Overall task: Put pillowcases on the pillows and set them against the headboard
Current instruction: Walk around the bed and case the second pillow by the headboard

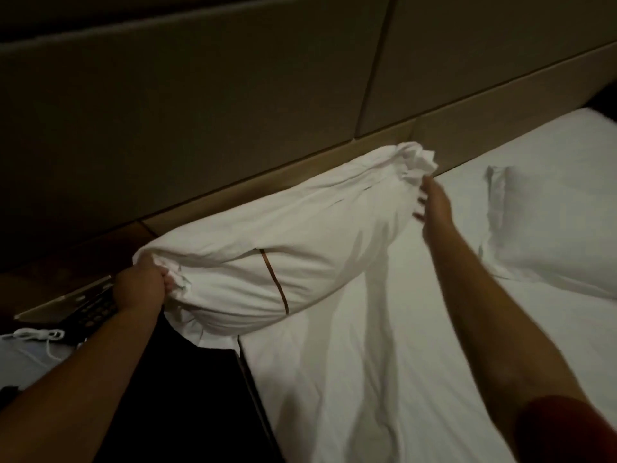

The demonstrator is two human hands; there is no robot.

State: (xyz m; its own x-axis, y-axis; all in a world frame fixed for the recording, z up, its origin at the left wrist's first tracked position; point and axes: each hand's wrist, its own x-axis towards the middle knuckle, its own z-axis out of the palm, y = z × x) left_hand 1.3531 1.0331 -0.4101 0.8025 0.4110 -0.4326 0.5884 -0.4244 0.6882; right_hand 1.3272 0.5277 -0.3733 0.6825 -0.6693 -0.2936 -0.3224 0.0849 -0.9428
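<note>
Holding pillow [267, 255] between hands, by headboard [200, 111] | left hand [140, 285] fisted on bunched corner | right hand [434, 208] loose-fingered, touching far end — risk: gathered case there slipping off, unpinched

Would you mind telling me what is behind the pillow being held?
The padded headboard rises behind the pillow; its lower ledge there is hidden by the pillow.

Left hand's fingertips [168, 279] lie buried in bunched pillowcase [267, 242].
</note>
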